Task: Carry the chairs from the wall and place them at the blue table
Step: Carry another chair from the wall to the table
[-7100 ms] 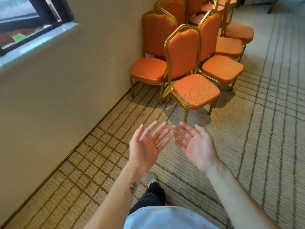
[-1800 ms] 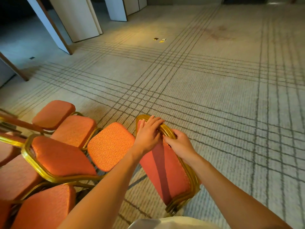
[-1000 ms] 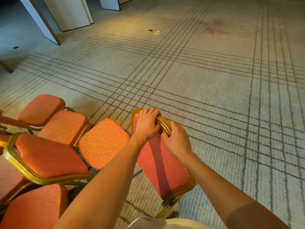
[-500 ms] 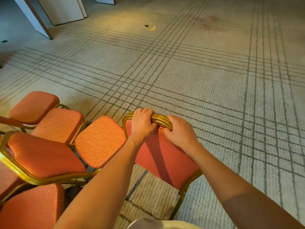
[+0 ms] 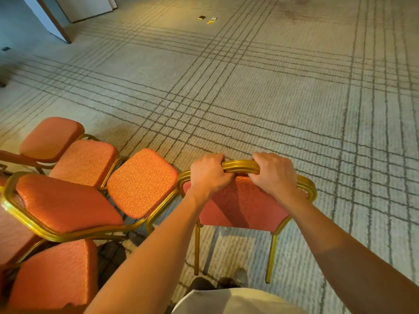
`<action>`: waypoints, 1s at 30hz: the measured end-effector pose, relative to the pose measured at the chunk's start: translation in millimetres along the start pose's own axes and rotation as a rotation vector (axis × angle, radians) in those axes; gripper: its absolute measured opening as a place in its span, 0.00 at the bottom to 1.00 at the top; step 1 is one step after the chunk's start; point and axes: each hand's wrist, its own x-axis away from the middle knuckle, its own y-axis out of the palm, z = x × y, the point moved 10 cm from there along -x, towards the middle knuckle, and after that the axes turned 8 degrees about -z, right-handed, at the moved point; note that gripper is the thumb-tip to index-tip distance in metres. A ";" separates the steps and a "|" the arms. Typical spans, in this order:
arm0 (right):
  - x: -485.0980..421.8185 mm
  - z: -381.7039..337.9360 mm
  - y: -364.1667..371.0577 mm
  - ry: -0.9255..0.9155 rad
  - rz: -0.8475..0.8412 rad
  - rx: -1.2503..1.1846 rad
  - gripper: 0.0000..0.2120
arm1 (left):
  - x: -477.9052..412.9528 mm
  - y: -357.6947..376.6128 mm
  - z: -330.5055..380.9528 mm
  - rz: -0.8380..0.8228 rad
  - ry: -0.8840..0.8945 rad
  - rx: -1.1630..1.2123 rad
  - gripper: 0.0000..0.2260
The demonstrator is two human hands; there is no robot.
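An orange padded chair [image 5: 240,205] with a gold metal frame stands right in front of me, its backrest facing me and its two rear legs visible below. My left hand [image 5: 207,174] grips the left part of the backrest's top rail. My right hand [image 5: 274,175] grips the same rail a little further right. The seat of this chair is hidden behind its backrest. Several more orange chairs [image 5: 142,182] crowd together to the left, one seat almost touching the held chair's frame. The blue table is not in view.
Striped beige carpet [image 5: 260,98] stretches ahead and to the right. White folding partition panels [image 5: 86,7] stand at the far left. Two small gold floor plates [image 5: 207,18] lie far ahead. My shoes [image 5: 226,283] are just behind the chair's legs.
The chair's backrest has swung round to face me squarely and moved right, away from the group. My hands have spread apart along the top rail and kept their grip.
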 end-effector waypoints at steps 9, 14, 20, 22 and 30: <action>7.9 11.3 1.0 0.146 0.032 0.015 0.14 | 6.0 1.5 3.4 0.120 0.038 -0.047 0.14; 13.5 25.3 1.1 0.229 0.102 -0.016 0.13 | -0.7 3.4 8.6 0.120 0.053 -0.076 0.19; 3.1 40.1 5.5 0.175 0.090 -0.065 0.13 | -16.3 -1.7 10.9 0.026 -0.011 -0.034 0.11; -7.1 48.4 2.2 0.193 0.114 -0.057 0.14 | -31.9 -1.9 11.5 -0.012 -0.035 -0.039 0.12; -80.8 77.7 0.2 0.267 0.046 -0.030 0.15 | -107.9 -12.2 10.1 -0.076 -0.105 -0.070 0.15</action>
